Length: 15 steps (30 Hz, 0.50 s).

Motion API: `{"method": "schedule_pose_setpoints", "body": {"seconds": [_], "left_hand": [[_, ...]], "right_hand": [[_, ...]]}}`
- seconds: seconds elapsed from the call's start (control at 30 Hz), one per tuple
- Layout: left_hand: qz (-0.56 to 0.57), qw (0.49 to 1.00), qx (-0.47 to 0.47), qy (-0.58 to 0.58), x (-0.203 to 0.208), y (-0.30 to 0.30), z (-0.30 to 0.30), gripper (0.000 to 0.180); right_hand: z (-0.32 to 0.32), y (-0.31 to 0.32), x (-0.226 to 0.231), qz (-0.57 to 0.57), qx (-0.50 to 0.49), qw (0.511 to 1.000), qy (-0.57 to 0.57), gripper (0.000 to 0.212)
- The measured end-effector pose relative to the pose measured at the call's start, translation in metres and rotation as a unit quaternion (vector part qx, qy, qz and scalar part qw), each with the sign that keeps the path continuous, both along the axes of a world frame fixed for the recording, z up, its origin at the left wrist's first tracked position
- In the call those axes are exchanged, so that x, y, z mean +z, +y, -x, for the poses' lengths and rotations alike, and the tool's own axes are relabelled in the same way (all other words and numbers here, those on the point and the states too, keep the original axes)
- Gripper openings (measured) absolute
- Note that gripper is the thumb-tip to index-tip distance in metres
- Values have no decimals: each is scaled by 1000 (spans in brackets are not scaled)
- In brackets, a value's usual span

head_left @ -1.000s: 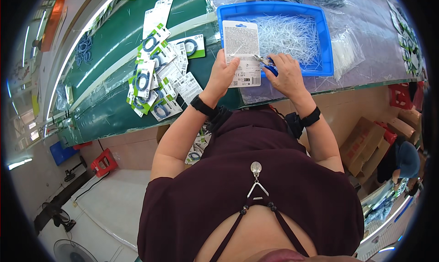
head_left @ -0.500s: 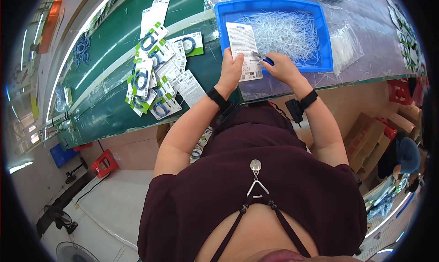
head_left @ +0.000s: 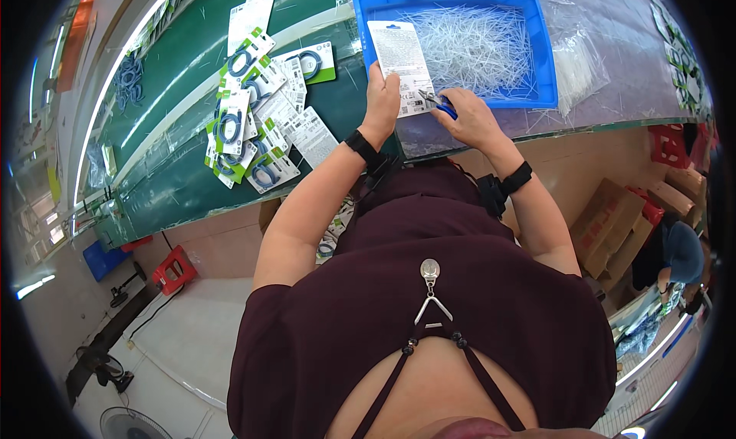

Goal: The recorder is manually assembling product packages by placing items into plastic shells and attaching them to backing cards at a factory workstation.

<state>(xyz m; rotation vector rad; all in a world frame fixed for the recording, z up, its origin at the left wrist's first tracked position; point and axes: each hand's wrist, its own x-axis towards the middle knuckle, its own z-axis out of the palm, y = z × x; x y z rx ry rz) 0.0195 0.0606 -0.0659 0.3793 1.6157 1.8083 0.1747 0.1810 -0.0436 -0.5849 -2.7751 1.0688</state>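
Note:
My left hand (head_left: 381,101) is closed on the left edge of a white printed packaging card (head_left: 400,52), its back facing up. The card is held upright over the near left corner of a blue plastic tray (head_left: 553,71). My right hand (head_left: 469,118) grips small blue-handled cutting pliers (head_left: 446,108), their metal jaws lying against the card's lower right part. Whether the jaws are on anything is too small to tell. Inside the tray lies a heap of thin clear plastic strips (head_left: 475,48), likely cable ties or their cut ends.
Left of my hands, green-and-white cards with coiled blue-grey cables (head_left: 230,128) lie piled on the green table (head_left: 184,170). Loose blue-grey coils (head_left: 129,82) sit farther left. A clear bag of strips (head_left: 576,71) lies right of the tray. Another person (head_left: 681,255) is at the far right.
The card and both hands have shifted slightly up and left in view, as has the whole table. The pliers' jaws now sit lower on the card, near its bottom right edge.

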Motion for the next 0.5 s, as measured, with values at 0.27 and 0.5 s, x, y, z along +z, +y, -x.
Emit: {"method": "schedule_pose_setpoints", "body": {"seconds": [0.27,0.5], "left_hand": [[-3,1000,-12,9,3,2,-5,34],[-73,976,-45,-201,21,-3,-5,36]], "right_hand": [[2,2,8,-63,21,998,-21,32],[5,10,0,32,35,998,-53,31]]}}
